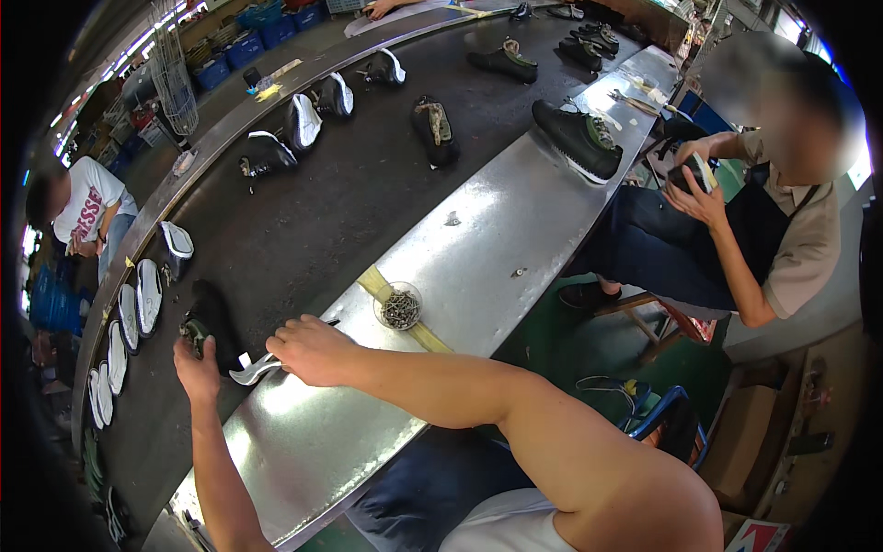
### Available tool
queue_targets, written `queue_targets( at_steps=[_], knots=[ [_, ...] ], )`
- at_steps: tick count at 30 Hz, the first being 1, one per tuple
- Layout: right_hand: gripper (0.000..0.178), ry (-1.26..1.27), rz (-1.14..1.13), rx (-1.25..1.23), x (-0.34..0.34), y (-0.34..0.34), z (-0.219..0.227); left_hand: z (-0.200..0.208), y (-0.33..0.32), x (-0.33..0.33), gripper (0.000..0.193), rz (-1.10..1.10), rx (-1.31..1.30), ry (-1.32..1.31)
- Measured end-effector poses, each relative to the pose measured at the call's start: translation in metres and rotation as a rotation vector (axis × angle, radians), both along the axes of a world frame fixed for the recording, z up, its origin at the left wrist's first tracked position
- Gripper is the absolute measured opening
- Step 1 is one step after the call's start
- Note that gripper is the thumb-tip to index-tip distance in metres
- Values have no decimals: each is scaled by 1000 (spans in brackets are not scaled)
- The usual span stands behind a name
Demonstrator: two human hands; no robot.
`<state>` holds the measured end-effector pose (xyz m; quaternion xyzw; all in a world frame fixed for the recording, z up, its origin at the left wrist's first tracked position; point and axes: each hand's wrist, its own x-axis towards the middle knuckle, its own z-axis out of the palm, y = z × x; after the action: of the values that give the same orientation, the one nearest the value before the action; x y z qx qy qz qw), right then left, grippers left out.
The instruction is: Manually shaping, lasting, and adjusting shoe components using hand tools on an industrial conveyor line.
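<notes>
Near the left end of the bench, my left hand (196,368) grips a black shoe (212,317) by its opening, with the thumb along its side. The shoe rests on the dark belt, tilted, and part of it lies behind my fingers. My right hand (311,350) is closed around silver lasting pincers (256,370). Their curved metal head points left, close to the shoe's near side; whether it touches the shoe I cannot tell. Right of that hand, a small clear bowl (400,306) full of little metal nails stands on the metal ledge, over a yellow tape strip (429,338).
White-soled shoes (149,294) line the far edge of the dark belt (303,230). A larger black shoe (579,138) stands on the metal ledge (487,248). At right, a seated co-worker (763,212) holds a shoe. Another person (92,207) sits beyond the belt, at left.
</notes>
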<state>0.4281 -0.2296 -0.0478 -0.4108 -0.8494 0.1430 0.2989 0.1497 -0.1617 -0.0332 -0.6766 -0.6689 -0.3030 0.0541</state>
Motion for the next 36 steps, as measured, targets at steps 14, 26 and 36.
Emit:
queue_targets(
  at_steps=[14, 26, 36],
  knots=[
    [17, 8, 19, -33, 4, -1, 3, 6, 48, -30, 38, 66, -354, -241],
    [21, 84, 65, -2, -11, 5, -2, 47, 13, 1, 19, -6, -741, -712],
    [22, 2, 37, 24, -5, -5, 9, -12, 11, 28, 24, 270, 31, -244]
  ],
)
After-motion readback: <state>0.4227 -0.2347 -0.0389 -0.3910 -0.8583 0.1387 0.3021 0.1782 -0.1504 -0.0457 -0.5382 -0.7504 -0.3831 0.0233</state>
